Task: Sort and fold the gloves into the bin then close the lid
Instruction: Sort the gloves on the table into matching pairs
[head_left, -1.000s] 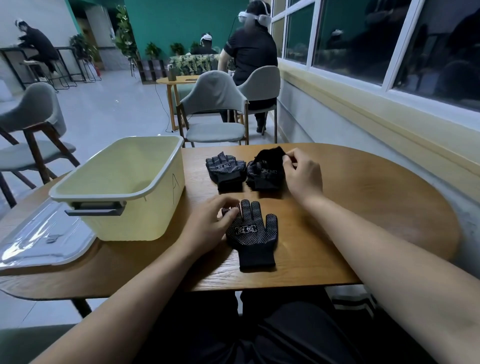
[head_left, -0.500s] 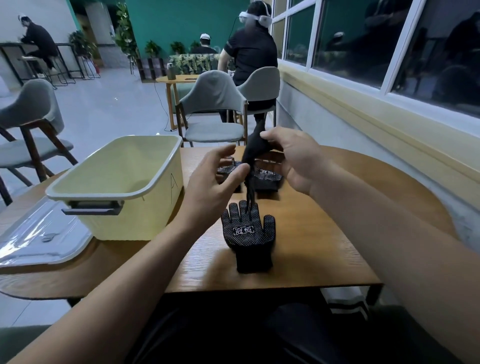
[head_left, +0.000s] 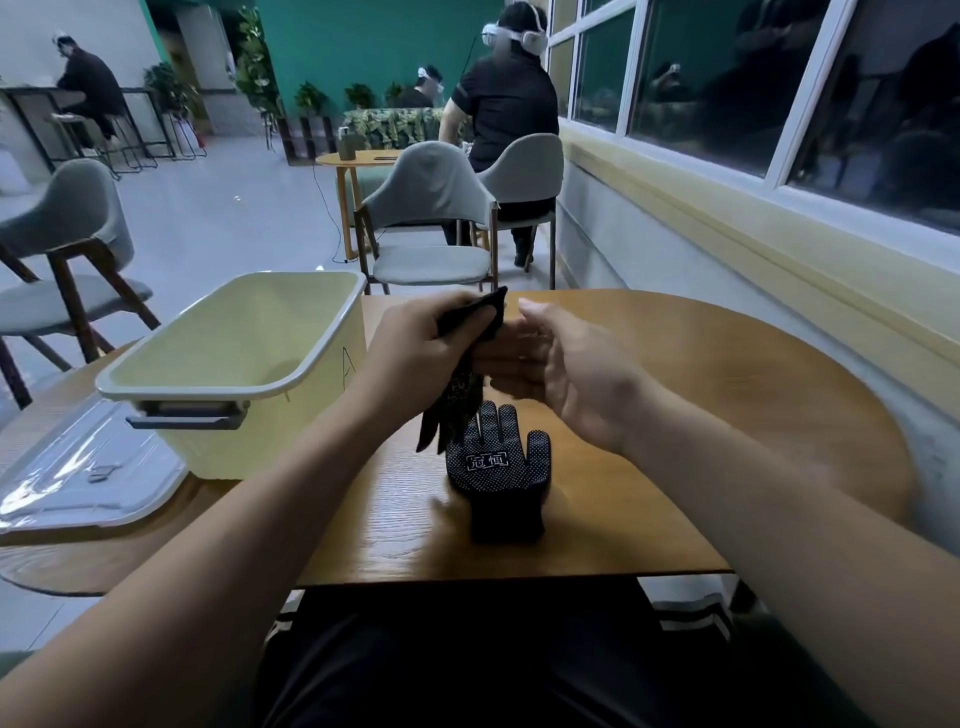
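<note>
Table (head_left: 727, 415): we are sitting at it. Bin (head_left: 234, 374): standing open on its left side, lid (head_left: 78, 483) lying flat further left. Dotted glove (head_left: 498, 478): lying dots up near the front edge. Second glove (head_left: 457, 395): we are dangling it above the first, our left hand (head_left: 421, 353) clenching its cuff. Our right hand (head_left: 561, 374) is hovering just beside, fingers loose, holding nothing.

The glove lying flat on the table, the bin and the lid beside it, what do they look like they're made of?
Flat glove: dark knit fabric, apparently, matte, covered in small pale grip dots, likely rubbery.
Bin: pale yellow moulded plastic, smooth with a slight sheen, grey rim.
Lid: clear or translucent plastic, glossy, with bright reflections.
</note>
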